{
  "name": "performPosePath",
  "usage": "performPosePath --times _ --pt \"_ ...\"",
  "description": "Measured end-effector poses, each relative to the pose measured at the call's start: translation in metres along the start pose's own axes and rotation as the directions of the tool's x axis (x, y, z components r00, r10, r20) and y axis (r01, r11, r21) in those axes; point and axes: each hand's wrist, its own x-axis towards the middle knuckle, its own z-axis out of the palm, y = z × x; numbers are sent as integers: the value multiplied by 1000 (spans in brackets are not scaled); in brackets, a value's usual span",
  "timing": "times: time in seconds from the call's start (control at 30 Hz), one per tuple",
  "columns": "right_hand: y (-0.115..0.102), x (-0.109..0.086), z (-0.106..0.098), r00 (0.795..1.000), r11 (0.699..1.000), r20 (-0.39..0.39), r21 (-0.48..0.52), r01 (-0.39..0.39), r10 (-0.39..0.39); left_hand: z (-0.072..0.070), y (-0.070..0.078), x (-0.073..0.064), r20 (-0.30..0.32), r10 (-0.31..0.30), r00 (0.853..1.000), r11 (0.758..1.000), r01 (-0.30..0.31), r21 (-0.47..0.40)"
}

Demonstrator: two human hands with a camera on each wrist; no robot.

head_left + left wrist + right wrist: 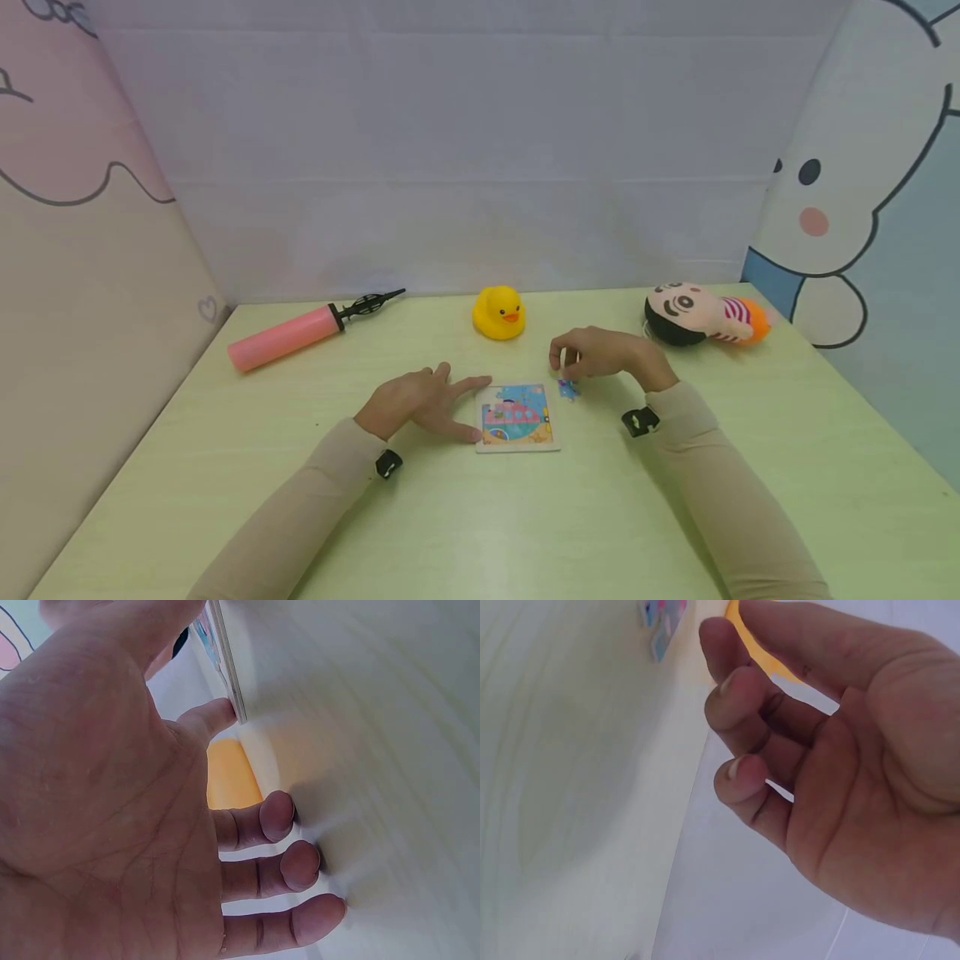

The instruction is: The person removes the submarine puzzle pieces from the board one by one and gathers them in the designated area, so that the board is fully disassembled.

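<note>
The piece (pixel 568 389) lies just right of the board (pixel 517 448), below the nearer right hand (pixel 597 352) – loosely curled, holding nothing – while the left hand (pixel 427 402), fingers spread, touches the board.

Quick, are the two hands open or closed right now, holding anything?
Left hand: open, fingers spread, touching the puzzle board.
Right hand: open, fingers loosely bent, holding nothing, near a puzzle piece.

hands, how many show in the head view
2: the left hand at the left edge of the puzzle board, and the right hand by a loose puzzle piece, right of the board. No others show.
</note>
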Motion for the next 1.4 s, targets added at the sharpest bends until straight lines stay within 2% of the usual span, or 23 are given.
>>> performPosePath --times 0.27,0.47,0.9,1.1,1.4 --pt "-16 7 8 998 998 -37 -47 51 -53 0 0 0 3 -8 1000 1000 8 -10" --pt "-29 14 15 996 994 -21 -72 87 -89 0 0 0 4 -11 1000 1000 11 -1" --pt "-49 25 34 989 988 32 -56 147 -145 0 -1 0 3 -2 1000 1000 2 17" --pt "-52 27 42 987 987 42 -50 155 -153 1 0 1 2 -2 1000 999 2 34" --pt "-59 27 47 993 993 43 -45 113 -111 0 0 1 -1 -1 1000 999 1 40"
